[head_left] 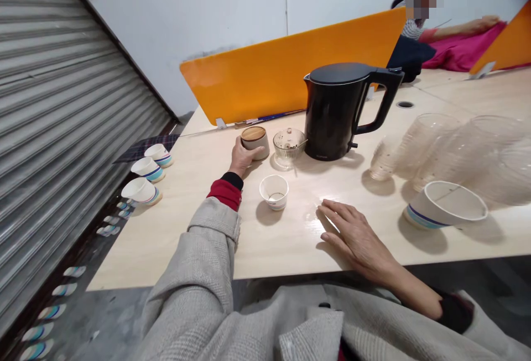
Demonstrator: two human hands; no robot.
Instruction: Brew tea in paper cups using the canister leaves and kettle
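Observation:
My left hand [241,157] is wrapped round the side of a small grey canister [260,148] with a wooden lid, which stands on the table. Just right of the canister sits a ribbed glass bowl [287,150] with small dark bits and a thin stick or spoon in it. Nearer to me is a white paper cup [274,192], upright, with a little something dark at its bottom. My right hand [352,232] hovers over or rests on the tabletop, fingers stretched and nothing in them, to the right of that cup.
A black electric kettle [336,112] stands behind the bowl, before an orange divider [265,79]. Clear plastic cups [460,151] and a larger paper cup [446,206] are at right. Paper cups [143,191] line the left edge; several more stand on the floor. Another person handles pink cloth [460,51].

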